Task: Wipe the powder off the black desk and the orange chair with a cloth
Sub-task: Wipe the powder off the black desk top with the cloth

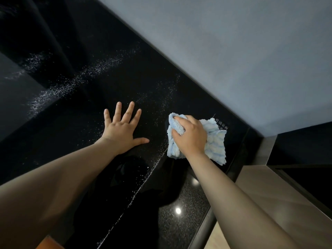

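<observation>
While a sliver of the orange chair [47, 242] shows at seven o'clock, the left hand [122, 131] lies flat on the black desk [86, 126], fingers spread, holding nothing. Powder [154, 164] streaks between it and the right hand [191, 139] at its three o'clock, whose curled fingers press the blue cloth [216, 141] to the desk.

The glossy black bench [80, 126] carries white powder [59, 90] in loose bands and one thin line. A crumpled pale-blue cloth [215, 141] lies near its right edge.
</observation>
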Motion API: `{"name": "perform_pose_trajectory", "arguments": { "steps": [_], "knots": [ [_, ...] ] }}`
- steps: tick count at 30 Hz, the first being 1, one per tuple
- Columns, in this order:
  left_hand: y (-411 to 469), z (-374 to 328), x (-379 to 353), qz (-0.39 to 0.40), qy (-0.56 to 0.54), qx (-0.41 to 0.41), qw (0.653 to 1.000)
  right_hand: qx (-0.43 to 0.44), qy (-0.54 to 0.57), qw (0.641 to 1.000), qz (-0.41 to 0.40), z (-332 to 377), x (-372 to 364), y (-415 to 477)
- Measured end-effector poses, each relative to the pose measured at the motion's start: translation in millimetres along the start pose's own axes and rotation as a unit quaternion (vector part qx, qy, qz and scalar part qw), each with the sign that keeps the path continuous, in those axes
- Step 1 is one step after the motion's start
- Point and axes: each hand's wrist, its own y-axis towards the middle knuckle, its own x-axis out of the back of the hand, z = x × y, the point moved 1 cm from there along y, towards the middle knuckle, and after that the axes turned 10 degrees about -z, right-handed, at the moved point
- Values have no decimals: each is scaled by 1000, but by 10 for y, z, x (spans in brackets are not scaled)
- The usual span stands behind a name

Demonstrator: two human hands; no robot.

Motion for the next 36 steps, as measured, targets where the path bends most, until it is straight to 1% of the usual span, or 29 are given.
{"name": "perform_pose_trajectory", "arguments": {
  "steps": [6, 12, 16, 20, 27, 36],
  "knots": [
    [-206, -8, 108, -30, -34, -24, 999, -2, 1, 1000, -8, 78, -7, -139],
    [-668, 232, 63, -1, -33, -37, 999, 1, 6, 1000, -12, 182, 13, -315],
    [-1020, 423, -44, 27, -21, -30, 999, -1, 4, 1000, -12, 263, 24, -436],
    [-1278, 564, -150, 26, -2, -24, 999, -3, -3, 1000, -11, 343, 26, -569],
    [-1446, 706, -253, 30, 14, -25, 999, -10, -6, 1000, -4, 474, 35, -796],
    [-1427, 757, -335, 21, 6, -32, 999, -11, -6, 1000, -3, 618, 46, -1053]
  ]
}}
